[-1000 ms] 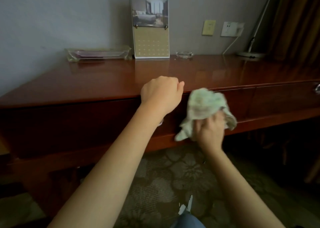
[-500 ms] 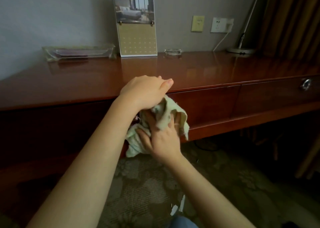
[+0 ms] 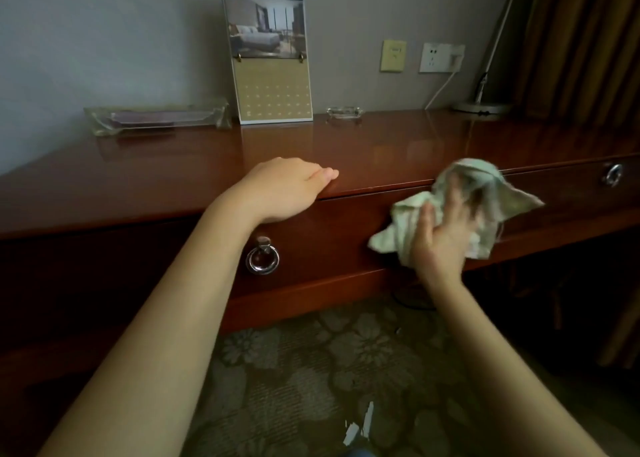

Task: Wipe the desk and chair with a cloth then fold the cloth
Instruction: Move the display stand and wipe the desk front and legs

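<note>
Green cloth (image 3: 516,204), 3 o'clock: right hand (image 3: 440,240) grasps it against table (image 3: 381,151) front; left hand (image 3: 277,189) rests released on table edge.

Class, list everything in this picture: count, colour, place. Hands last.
desk: one, reddish-brown, against wall
calendar: one, beige, standing at desk's back
tray: one, clear, desk's back left
ashtray: one, clear glass, right of calendar
lamp base: one, silver, desk's back right
socket: one, white, wall above desk
wall plate: one, yellow, left of socket
ring pulls: two, silver, desk's front
curtain: one, brown, far right
carpet: one, floral grey-green, floor
cloth: one, pale green, in right hand, against desk's front
left hand: one, resting on desk edge
right hand: one, holding cloth
</note>
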The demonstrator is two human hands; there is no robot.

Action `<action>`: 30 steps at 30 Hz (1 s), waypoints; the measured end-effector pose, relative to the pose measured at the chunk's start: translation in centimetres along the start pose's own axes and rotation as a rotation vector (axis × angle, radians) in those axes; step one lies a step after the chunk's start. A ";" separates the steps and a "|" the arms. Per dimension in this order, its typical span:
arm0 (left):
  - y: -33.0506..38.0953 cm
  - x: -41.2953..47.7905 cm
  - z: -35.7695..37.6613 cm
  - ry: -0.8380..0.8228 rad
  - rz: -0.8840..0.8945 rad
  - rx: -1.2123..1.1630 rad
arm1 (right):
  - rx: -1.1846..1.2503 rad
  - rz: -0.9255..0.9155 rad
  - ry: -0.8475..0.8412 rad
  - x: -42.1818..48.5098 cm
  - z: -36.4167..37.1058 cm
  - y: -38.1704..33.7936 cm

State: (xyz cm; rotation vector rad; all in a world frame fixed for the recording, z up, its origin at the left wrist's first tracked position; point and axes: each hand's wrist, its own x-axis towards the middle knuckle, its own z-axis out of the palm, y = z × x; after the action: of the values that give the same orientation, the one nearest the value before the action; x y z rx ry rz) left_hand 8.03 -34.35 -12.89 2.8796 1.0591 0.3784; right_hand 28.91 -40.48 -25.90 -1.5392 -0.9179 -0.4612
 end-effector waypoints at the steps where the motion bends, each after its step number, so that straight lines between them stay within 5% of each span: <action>1: -0.1 0.1 0.0 0.011 0.005 -0.041 | -0.056 -0.135 -0.029 -1.1 0.8 -1.6; 4: -0.8 0.4 0.2 0.064 0.004 -0.142 | -0.146 -0.608 -0.127 -4.0 3.5 -6.1; 9: -0.9 0.2 0.6 0.134 -0.021 -0.149 | -0.091 -0.839 -0.082 -0.6 2.9 -6.9; 16: -1.4 -0.2 0.3 0.118 0.028 -0.253 | -0.355 -0.533 0.143 6.8 -3.1 3.4; 21: -1.8 -0.3 -0.1 0.081 0.065 -0.462 | -0.372 -0.330 0.230 5.9 -1.8 2.1; 25: -1.5 0.1 0.1 0.128 0.053 -0.481 | -0.262 -0.483 0.301 1.4 1.6 -3.6; 30: -1.4 0.3 0.2 0.174 -0.003 -0.436 | -0.003 -0.692 0.191 -2.9 5.6 -9.7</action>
State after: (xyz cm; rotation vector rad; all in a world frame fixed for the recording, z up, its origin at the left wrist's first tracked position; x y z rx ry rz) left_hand 7.39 -33.06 -13.24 2.4907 0.8683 0.7653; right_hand 18.51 -36.36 -22.90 -1.1217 -1.2869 -1.0805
